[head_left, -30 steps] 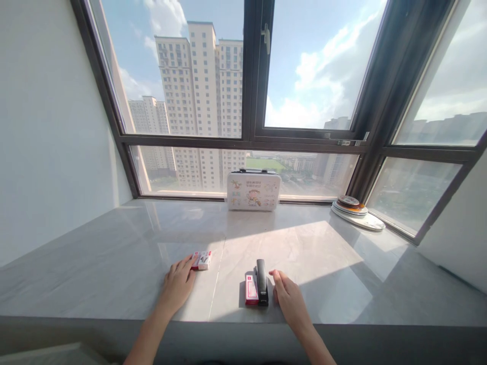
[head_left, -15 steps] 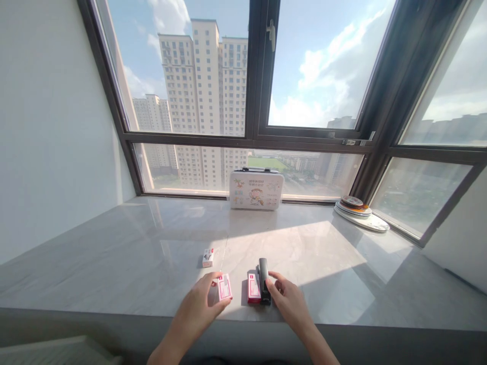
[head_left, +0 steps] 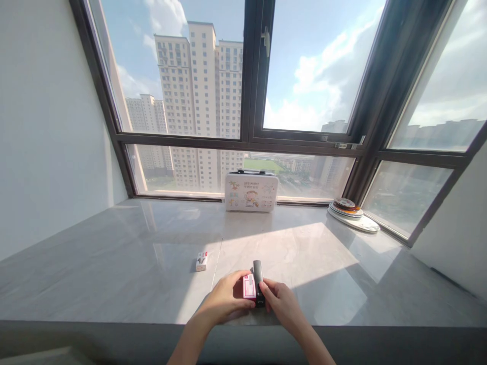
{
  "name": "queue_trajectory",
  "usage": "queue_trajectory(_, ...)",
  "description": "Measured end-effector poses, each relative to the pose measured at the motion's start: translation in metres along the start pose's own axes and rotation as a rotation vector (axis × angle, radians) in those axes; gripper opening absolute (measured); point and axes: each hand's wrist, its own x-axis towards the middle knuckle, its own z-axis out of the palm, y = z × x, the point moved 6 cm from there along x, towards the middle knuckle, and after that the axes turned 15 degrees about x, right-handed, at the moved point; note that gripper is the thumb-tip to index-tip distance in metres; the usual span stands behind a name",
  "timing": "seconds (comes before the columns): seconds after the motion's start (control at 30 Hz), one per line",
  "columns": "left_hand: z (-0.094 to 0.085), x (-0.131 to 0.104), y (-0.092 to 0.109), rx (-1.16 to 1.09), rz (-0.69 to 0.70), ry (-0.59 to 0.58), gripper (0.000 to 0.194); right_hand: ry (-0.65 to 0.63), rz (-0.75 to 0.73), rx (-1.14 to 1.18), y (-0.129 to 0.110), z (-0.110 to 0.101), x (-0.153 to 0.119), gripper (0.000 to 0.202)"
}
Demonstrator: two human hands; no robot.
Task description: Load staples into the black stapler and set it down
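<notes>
A: What's changed in the head view?
B: Our left hand has brought the red-and-white box right beside the black stapler, fingers closed round its ends; the second such box is now hidden, perhaps beneath
A: And our right hand?
B: Half-curled against the stapler, thumb on it; we can't tell if it grips
A: Anything else?
B: The small white box stays well apart on the worktop

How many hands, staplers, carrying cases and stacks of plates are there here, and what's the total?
Hands: 2 (left hand, right hand)
Stapler: 1
Carrying case: 1
Plate stack: 1
Total: 5
</notes>
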Motion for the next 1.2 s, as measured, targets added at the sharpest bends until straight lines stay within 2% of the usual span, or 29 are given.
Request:
queue_trajectory(0.07, 0.004, -0.001, -0.001, 0.006, -0.008, 0.008, 0.078, 0.001, 0.010, 0.015, 0.004, -0.002, 0.001, 0.062)
queue_trajectory(0.13, 0.005, -0.005, -0.003, 0.046, -0.020, 0.023, 0.089, 0.053, 0.043, 0.036, 0.013, -0.008, 0.001, 0.068)
queue_trajectory(0.2, -0.004, -0.011, -0.008, 0.106, -0.014, 0.080, 0.091, 0.107, 0.082, 0.061, 0.023, -0.014, -0.001, 0.078)
queue_trajectory(0.23, -0.015, -0.013, -0.012, 0.139, -0.011, 0.147, 0.080, 0.121, 0.093, 0.061, 0.026, -0.015, -0.002, 0.082)
queue_trajectory(0.3, -0.048, -0.020, -0.030, 0.239, -0.069, 0.356, 0.046, 0.114, 0.096, 0.020, 0.029, -0.015, -0.006, 0.087)
queue_trajectory(0.33, -0.068, -0.024, -0.042, 0.316, -0.143, 0.475, 0.039, 0.103, 0.093, -0.017, 0.028, -0.014, -0.008, 0.090)
queue_trajectory(0.37, -0.086, -0.028, -0.057, 0.427, -0.267, 0.573, 0.040, 0.095, 0.090, -0.060, 0.025, -0.013, -0.009, 0.091)
queue_trajectory(0.4, -0.101, -0.031, -0.072, 0.550, -0.413, 0.615, 0.044, 0.085, 0.089, -0.103, 0.022, -0.011, -0.010, 0.091)
queue_trajectory(0.47, -0.116, -0.029, -0.093, 0.602, -0.499, 0.595, 0.047, 0.064, 0.086, -0.182, 0.011, -0.007, -0.010, 0.085)
queue_trajectory(0.5, -0.117, -0.026, -0.099, 0.616, -0.504, 0.566, 0.048, 0.053, 0.086, -0.216, 0.006, -0.005, -0.010, 0.079)
queue_trajectory(0.6, -0.101, -0.008, -0.096, 0.633, -0.425, 0.479, 0.051, 0.023, 0.085, -0.279, -0.009, 0.000, -0.009, 0.062)
queue_trajectory(0.77, -0.053, 0.022, -0.063, 0.627, -0.295, 0.382, 0.055, 0.030, 0.028, -0.270, -0.018, 0.005, -0.007, 0.048)
queue_trajectory(0.9, -0.025, 0.029, -0.041, 0.607, -0.240, 0.342, 0.050, 0.037, 0.026, -0.301, -0.014, 0.007, -0.005, 0.045)
queue_trajectory(1.03, -0.012, 0.028, -0.029, 0.574, -0.208, 0.301, 0.054, 0.031, 0.025, -0.318, -0.012, 0.009, -0.002, 0.041)
queue_trajectory(1.2, -0.011, 0.027, -0.024, 0.512, -0.171, 0.241, 0.054, 0.022, 0.012, -0.303, -0.012, 0.010, -0.001, 0.040)
